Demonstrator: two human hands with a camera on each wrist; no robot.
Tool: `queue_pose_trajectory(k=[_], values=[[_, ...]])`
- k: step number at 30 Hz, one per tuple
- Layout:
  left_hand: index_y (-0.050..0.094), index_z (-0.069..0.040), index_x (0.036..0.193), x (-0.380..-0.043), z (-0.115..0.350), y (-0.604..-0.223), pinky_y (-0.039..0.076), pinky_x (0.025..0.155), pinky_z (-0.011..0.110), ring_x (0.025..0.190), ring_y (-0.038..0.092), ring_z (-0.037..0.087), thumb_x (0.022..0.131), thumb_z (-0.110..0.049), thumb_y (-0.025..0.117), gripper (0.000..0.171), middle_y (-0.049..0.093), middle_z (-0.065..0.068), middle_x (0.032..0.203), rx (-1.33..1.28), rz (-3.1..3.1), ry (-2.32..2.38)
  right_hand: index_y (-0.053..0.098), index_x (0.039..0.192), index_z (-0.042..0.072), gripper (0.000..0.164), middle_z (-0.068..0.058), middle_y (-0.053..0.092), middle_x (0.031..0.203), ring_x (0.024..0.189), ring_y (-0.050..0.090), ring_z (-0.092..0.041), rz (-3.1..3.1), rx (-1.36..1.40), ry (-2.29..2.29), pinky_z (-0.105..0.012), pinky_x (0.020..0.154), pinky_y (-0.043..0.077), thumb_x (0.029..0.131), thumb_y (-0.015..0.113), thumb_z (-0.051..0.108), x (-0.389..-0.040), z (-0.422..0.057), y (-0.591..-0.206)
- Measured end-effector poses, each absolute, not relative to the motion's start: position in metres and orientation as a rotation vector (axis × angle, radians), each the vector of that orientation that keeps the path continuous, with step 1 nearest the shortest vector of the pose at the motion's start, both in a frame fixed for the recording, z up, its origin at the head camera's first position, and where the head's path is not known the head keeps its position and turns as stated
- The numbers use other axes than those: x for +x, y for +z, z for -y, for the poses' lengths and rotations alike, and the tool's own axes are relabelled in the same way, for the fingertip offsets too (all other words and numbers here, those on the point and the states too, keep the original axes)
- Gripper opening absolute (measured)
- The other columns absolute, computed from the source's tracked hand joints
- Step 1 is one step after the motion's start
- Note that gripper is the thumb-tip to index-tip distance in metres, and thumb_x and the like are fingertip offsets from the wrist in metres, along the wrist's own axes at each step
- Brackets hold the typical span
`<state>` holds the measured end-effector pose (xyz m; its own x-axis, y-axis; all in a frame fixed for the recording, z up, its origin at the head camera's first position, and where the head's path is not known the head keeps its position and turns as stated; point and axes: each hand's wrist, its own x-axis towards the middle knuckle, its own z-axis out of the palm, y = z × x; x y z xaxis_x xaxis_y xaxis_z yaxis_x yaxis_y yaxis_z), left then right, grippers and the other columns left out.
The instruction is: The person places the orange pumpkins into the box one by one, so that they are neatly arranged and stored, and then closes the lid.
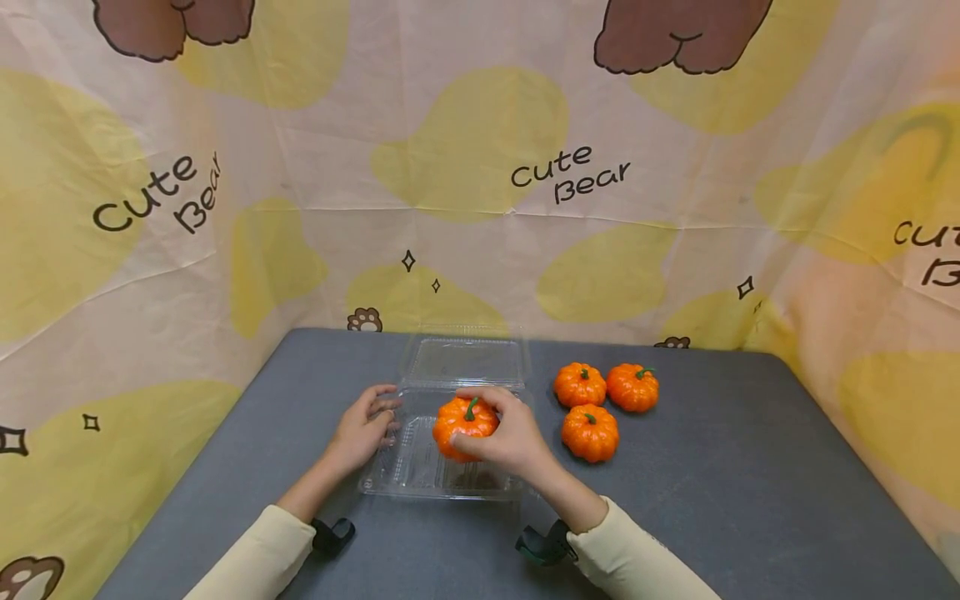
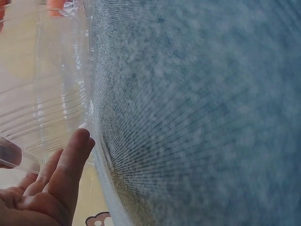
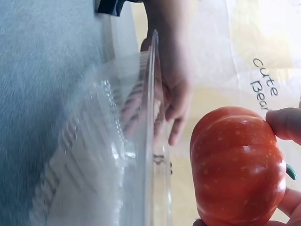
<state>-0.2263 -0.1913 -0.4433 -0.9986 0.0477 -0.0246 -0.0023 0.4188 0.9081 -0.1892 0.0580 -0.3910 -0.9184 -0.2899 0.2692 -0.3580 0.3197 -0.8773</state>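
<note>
My right hand (image 1: 513,433) grips a small orange pumpkin (image 1: 463,425) with a green stem, thumb on the near side and fingers over the far side. In the right wrist view this pumpkin (image 3: 235,165) hangs above the rim of a clear plastic clamshell box (image 3: 150,117). My left hand (image 1: 362,429) is at the left side of the box (image 1: 408,483), its fingers loosely extended. Fingers (image 2: 70,165) of that hand lie along the outside of the clear wall in the left wrist view, with the thumb near the rim. The lid (image 1: 468,360) stands open at the back.
Three more orange pumpkins sit close together on the grey table (image 1: 712,500), right of the box: one front (image 1: 590,433), one back left (image 1: 580,385) and one back right (image 1: 632,387). A patterned cloth (image 1: 465,167) hangs behind the table. Black straps (image 1: 546,543) circle the wrists.
</note>
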Motion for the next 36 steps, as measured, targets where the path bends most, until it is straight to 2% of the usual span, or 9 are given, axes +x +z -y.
queue_pose_trajectory(k=[13, 27, 36], values=[[0.042, -0.010, 0.138, -0.226, 0.192, -0.442, 0.059, 0.072, 0.035, 0.101, 0.067, 0.029, 0.097, -0.009, 0.043, 0.041, 0.056, 0.022, 0.135, 0.045, -2.594, 1.677, 0.066, 0.119, 0.018, 0.051, -0.003, 0.062, 0.114, 0.091, 0.060, -0.015, 2.608, 0.649, 1.540, -0.024, 0.075, 0.052, 0.070, 0.079, 0.021, -0.188, -0.023, -0.403], [0.041, -0.011, 0.139, -0.226, 0.195, -0.442, 0.058, 0.071, 0.033, 0.103, 0.066, 0.028, 0.097, -0.010, 0.043, 0.043, 0.054, 0.022, 0.136, 0.042, -2.564, 1.682, 0.064, 0.120, 0.011, 0.058, -0.004, 0.062, 0.107, 0.089, 0.058, -0.014, 2.735, 0.691, 1.400, -0.023, 0.076, 0.050, 0.068, 0.082, 0.028, -0.195, -0.002, -0.420], [0.042, -0.012, 0.139, -0.228, 0.194, -0.444, 0.059, 0.073, 0.034, 0.105, 0.066, 0.032, 0.097, -0.010, 0.044, 0.042, 0.055, 0.022, 0.136, 0.029, -2.563, 1.685, 0.064, 0.118, 0.012, 0.058, -0.003, 0.060, 0.102, 0.085, 0.055, -0.010, 2.811, 0.686, 1.400, -0.021, 0.071, 0.048, 0.067, 0.083, 0.030, -0.198, 0.003, -0.425]])
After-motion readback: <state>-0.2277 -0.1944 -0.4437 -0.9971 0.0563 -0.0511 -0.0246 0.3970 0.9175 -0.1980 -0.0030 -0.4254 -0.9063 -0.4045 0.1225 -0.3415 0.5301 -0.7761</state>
